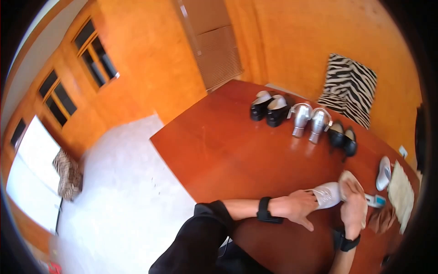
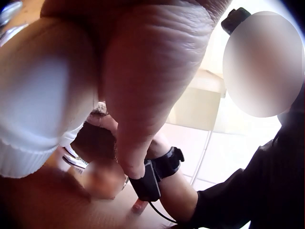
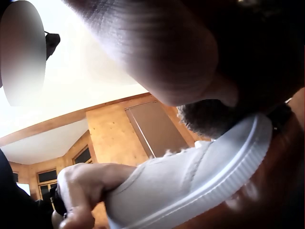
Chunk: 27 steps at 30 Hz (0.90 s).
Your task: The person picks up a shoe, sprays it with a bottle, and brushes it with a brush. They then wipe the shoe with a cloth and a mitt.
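A white lace-up sneaker (image 1: 327, 195) with a ribbed sole is near the table's right front. My left hand (image 1: 299, 204) has its fingers inside the shoe's opening, hidden there, while the thumb sticks out apart from it. My right hand (image 1: 352, 205) grips a beige polishing pad (image 1: 346, 176) at the toe end. In the right wrist view, the pad's fuzzy underside (image 3: 205, 118) overlaps the toe of the sneaker (image 3: 167, 176). The left wrist view shows the sneaker (image 2: 40, 81) close beside my left palm (image 2: 147, 71).
Along the table's back edge stand black shoes (image 1: 275, 112), silver heels (image 1: 301, 119) and another black pair (image 1: 343, 137). To the right are a second white shoe (image 1: 383, 173), a pale cloth (image 1: 401, 194), a brown cloth (image 1: 382, 220) and a blue-and-white item (image 1: 377, 201). A zebra-print cushion (image 1: 349, 86) leans behind.
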Each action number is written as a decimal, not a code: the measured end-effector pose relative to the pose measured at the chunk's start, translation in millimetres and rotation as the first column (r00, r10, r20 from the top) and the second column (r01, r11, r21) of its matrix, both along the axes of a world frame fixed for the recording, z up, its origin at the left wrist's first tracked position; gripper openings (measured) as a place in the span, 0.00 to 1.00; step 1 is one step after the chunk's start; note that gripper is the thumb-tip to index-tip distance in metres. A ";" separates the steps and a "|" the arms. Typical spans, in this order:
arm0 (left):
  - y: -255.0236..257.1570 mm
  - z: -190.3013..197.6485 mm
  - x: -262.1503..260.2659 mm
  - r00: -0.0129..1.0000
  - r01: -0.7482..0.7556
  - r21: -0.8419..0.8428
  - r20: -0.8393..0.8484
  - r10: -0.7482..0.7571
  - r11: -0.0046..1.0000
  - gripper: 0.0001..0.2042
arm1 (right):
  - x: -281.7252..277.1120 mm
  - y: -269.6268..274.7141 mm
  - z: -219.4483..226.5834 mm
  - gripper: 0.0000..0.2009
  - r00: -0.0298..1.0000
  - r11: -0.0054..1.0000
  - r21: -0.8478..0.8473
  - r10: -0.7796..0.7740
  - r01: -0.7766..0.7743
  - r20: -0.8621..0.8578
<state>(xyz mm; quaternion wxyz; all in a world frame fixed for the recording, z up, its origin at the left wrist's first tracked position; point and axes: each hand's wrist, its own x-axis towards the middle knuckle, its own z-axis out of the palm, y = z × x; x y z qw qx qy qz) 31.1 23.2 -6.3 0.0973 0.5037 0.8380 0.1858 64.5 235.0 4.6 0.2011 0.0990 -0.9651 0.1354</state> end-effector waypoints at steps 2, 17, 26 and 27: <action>-1.6 16.2 2.9 0.996 0.015 -0.060 0.087 -0.010 0.998 0.36 | -2.0 8.1 -4.2 0.27 0.996 0.998 0.014 -0.058 0.057 0.063; -13.4 37.6 -8.2 0.935 0.095 0.021 0.341 -0.097 0.995 0.31 | 53.0 -42.8 49.6 0.30 0.994 0.993 0.054 0.109 -0.109 0.006; -12.1 34.0 -3.8 0.935 0.104 0.061 0.334 -0.119 0.993 0.31 | 31.8 -14.8 32.4 0.28 0.999 0.999 0.036 -0.036 0.035 0.036; -12.1 34.6 -5.3 0.929 0.112 0.043 0.351 -0.120 0.993 0.31 | 35.6 -17.7 35.7 0.28 0.998 0.999 0.032 -0.042 0.041 0.038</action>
